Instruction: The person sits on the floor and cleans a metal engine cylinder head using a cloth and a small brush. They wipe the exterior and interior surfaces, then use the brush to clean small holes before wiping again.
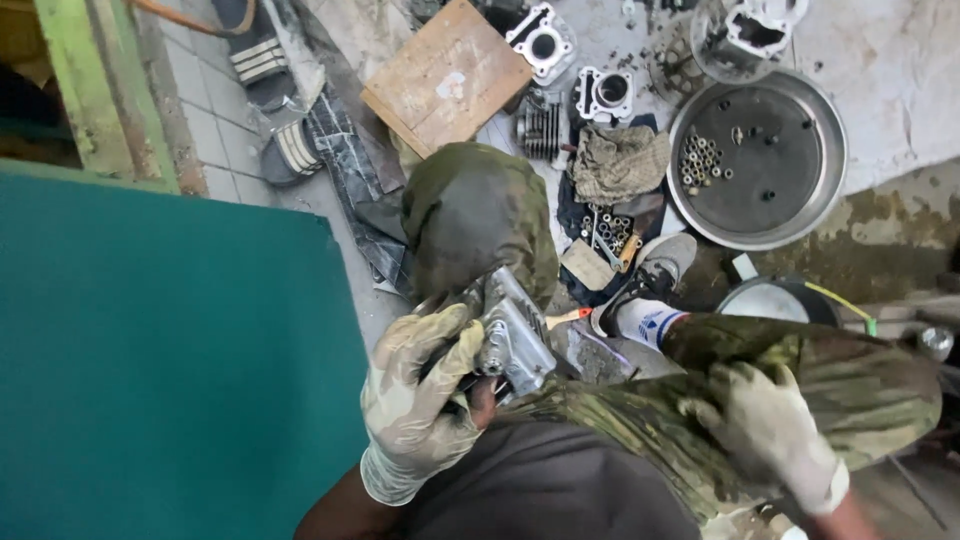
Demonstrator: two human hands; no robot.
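Observation:
My left hand (415,400), in a dirty pale glove, is closed around a grey cast-metal engine part (515,335) held up above my left knee (475,215). My right hand (765,425), also gloved, rests flat on my right thigh in camouflage trousers and holds nothing. My right foot in a grey shoe (660,265) and white sock stands on the floor among the parts.
A round metal pan (830,190) with several small nuts lies at the upper right. Engine cylinders (605,95), a rag (620,160), a wooden board (445,75) and a tray of sockets (608,232) lie on the floor. A green panel (170,350) fills the left.

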